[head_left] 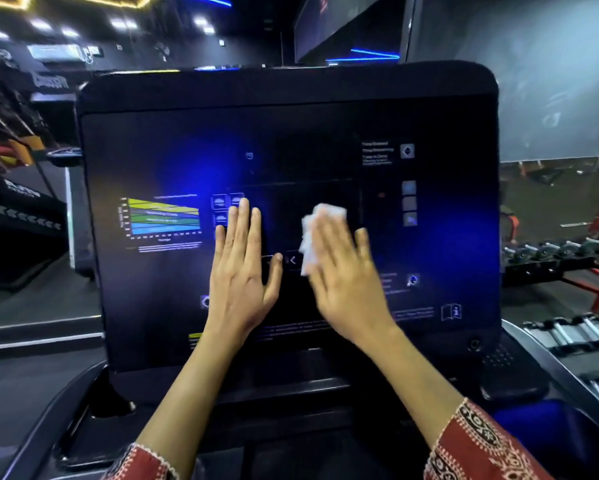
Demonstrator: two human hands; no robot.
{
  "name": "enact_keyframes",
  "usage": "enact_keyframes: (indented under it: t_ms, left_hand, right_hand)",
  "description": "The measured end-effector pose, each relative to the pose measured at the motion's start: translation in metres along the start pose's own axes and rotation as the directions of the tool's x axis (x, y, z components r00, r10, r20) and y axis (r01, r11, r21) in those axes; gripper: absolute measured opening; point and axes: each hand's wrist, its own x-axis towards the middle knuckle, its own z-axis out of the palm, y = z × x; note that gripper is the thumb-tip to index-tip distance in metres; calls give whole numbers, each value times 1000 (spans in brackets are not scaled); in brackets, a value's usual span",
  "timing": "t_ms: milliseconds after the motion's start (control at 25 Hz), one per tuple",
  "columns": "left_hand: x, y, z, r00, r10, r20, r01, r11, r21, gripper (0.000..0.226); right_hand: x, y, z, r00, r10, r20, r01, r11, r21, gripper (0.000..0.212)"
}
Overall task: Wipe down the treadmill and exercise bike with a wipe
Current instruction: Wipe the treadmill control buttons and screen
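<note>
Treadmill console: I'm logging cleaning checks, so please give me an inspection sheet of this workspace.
Surface: dark treadmill console, upright, blue glow across it, coloured chart at its left.
Job's things: white wipe, crumpled against the middle of the screen.
Clutter: nothing seen.
Hands: left hand flat on the screen, fingers straight; right hand presses the wipe with straight fingers.
Cables: nothing seen.
Surroundings: dim gym, dumbbell rack at right, ceiling lights above.
</note>
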Motion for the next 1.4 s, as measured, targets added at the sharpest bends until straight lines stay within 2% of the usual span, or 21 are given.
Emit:
enact_keyframes:
  t_ms: [40,80,160,240,280,400,480,560,640,680,720,800,880,960,1040,1120,1160,1240,1320,1360,1400]
  left_hand:
    - [-1,4,2,1000,14,8,-14,1000,3,63]
    - [-2,11,6,999,34,18,-34,999,1,63]
    - [-5,24,14,996,79,36,-79,997,2,62]
    - [-5,36,20,995,88,39,-89,996,11,62]
    - [-4,40,22,996,79,37,-80,997,20,63]
    - [2,48,27,998,55,27,-56,998,36,65]
    - [8,52,30,997,63,33,-64,998,25,65]
    - [14,58,32,996,76,40,-77,997,17,66]
    - [22,62,34,997,70,24,-71,997,9,66]
    - [25,62,35,998,63,15,-63,998,9,66]
    - [29,62,35,998,57,7,-57,998,11,66]
    - [36,60,36,999,52,-11,-52,998,20,66]
    - [41,59,36,999,51,-17,-51,998,29,67]
    - [43,60,37,999,44,-26,-43,998,40,67]
    - [42,62,37,999,36,-34,-35,998,48,66]
    - [41,65,37,999,29,-37,-28,999,37,66]
    - [42,67,38,999,26,-38,-25,999,30,66]
    - [42,69,41,999,23,-35,-22,999,25,66]
    - [41,72,43,999,18,-29,-17,1000,23,67]
    - [41,73,43,1000,14,-25,-14,1000,23,67]
    - [41,73,43,1000,16,-20,-15,1000,24,67]
  right_hand:
    - [-10,5,-2,995,-95,28,95,995,-7,55]
    - [-19,17,-6,994,-107,31,108,994,-33,54]
    - [-35,44,-14,996,89,-11,-90,995,-51,53]
    - [-50,55,-20,949,314,-25,-314,949,-8,54]
    - [-55,51,-21,952,305,-15,-305,952,-19,54]
    - [-44,50,-20,999,-25,43,29,996,-83,53]
    - [-10,69,-23,996,-85,26,88,987,-135,51]
    - [31,93,-27,994,93,-64,-101,987,-129,52]
    - [59,102,-29,940,316,-127,-324,945,-45,55]
    - [63,97,-28,931,340,-131,-345,939,-18,56]
    - [64,86,-25,953,272,-131,-276,961,-16,58]
    - [64,60,-17,995,-32,-90,28,999,-44,58]
    - [81,52,-15,971,-229,-72,226,973,-50,55]
    - [108,64,-17,969,-216,-122,202,972,-118,54]
    - [121,91,-24,985,-32,-168,9,991,-136,56]
    - [113,116,-30,960,216,-176,-231,970,-73,55]
    - [105,117,-31,946,278,-169,-290,956,-48,55]
    - [90,97,-29,974,177,-139,-186,981,-51,57]
    - [76,80,-23,993,-95,-76,90,994,-70,55]
    - [71,82,-23,985,-163,-62,158,984,-77,53]
    - [69,88,-25,986,-149,-73,143,986,-83,51]
